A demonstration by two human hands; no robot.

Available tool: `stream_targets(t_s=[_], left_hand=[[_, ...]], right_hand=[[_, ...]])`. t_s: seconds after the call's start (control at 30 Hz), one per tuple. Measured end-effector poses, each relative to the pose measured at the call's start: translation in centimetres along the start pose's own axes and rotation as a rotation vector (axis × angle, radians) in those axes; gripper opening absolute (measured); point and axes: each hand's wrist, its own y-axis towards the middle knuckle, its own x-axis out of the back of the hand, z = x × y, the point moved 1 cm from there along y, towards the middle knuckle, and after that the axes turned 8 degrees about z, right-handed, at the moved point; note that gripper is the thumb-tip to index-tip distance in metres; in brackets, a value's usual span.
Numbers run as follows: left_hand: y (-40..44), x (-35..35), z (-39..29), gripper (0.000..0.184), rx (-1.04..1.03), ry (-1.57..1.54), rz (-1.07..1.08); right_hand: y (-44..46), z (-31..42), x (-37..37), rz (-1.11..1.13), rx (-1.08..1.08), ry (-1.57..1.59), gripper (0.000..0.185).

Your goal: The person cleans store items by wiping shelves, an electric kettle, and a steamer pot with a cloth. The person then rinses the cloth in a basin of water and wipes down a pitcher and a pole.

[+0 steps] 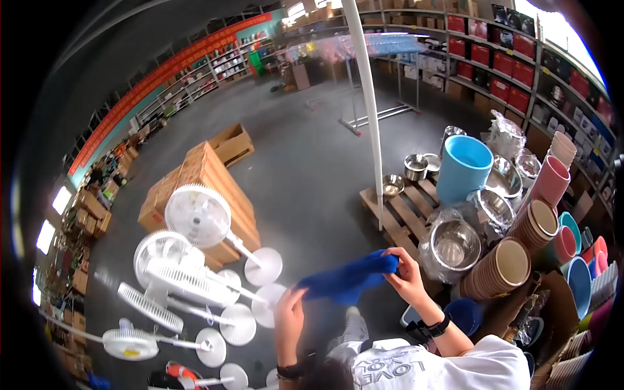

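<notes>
A dark blue cloth (348, 278) is stretched between my two hands at waist height, its lower edge hanging a little. My left hand (290, 320) pinches one end, slightly blurred. At the other end, my right hand (404, 275) grips the cloth between thumb and fingers, higher up and farther right. A black watch (438, 325) is on my right wrist, and a dark band (291, 372) circles the left one. Below the cloth, the grey floor and part of a leg show.
White standing fans (195, 218) and cardboard boxes (214, 175) crowd the left. On the right are a wooden pallet (406, 221), steel pots (455, 244), a blue bucket (465, 169) and stacked buckets (497, 270). A white pole (367, 97) rises ahead; shelves (494, 58) line the back.
</notes>
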Motion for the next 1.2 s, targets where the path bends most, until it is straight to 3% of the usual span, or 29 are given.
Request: stream_targets(t_s=[0.03,0.13,0.23,0.3,0.43,0.5,0.73,0.77,0.8,0.87,0.9,1.0,1.07,1.1,1.2], left_hand=[[3.7,0.0,1.0,0.019,0.028,0.047,0.010],[15.7,-1.1,3.4,0.019,-0.230,0.102,-0.143],[27.5,-2.6,2.6,0.041,-0.365,0.097,-0.075],[34.3,-4.1,1.4,0.052,-0.402,0.007,-0.025],[44.5,-6.2,-1.2,0.064,-0.527,-0.227,-0.020],[49.2,-8.3,-1.1,0.074,-0.603,-0.240,-0.021],[63.0,-12.6,-4.1,0.093,-0.726,-0.465,-0.064],[64.9,-13.2,-4.6,0.094,-0.840,-0.401,-0.132],[66.5,-14.2,-5.0,0.094,-0.947,-0.342,-0.190],[69.5,-17.5,-6.0,0.085,-1.044,-0.408,-0.189],[69.3,-18.9,-6.8,0.081,-0.914,-0.619,0.180],[70.6,-23.2,-6.4,0.063,-1.019,-0.794,-0.129],[70.9,-24.1,-6.3,0.060,-1.006,-0.810,-0.273],[70.9,-24.3,-5.9,0.058,-1.017,-0.812,-0.112],[70.8,-24.3,-3.9,0.056,-1.035,-0.818,0.057]], right_hand=[[3.1,0.0,0.5,-0.045,-0.003,-0.009,0.036],[11.6,0.5,2.9,-0.161,0.117,-0.229,0.044],[19.5,1.8,5.6,-0.295,0.220,-0.426,0.054],[24.7,2.2,7.3,-0.357,0.368,-0.615,0.062],[34.4,2.8,11.5,-0.455,0.433,-0.841,0.072],[39.6,2.4,13.8,-0.466,0.510,-0.685,0.077],[53.9,3.4,18.4,-0.559,0.813,-0.771,0.097],[55.7,3.7,18.3,-0.510,0.847,-0.670,0.098],[56.9,4.0,18.6,-0.559,0.902,-0.797,0.077],[59.0,3.1,19.0,-0.575,0.900,-0.820,0.074],[59.4,2.3,18.9,-0.571,0.903,-0.811,0.073],[60.5,-0.6,19.0,-0.603,0.890,-0.771,0.069],[60.7,-1.9,19.1,-0.647,0.882,-0.734,0.067],[60.7,-2.0,19.2,-0.668,0.876,-0.718,0.066],[60.2,-2.9,19.1,-0.738,0.851,-0.665,0.064]])
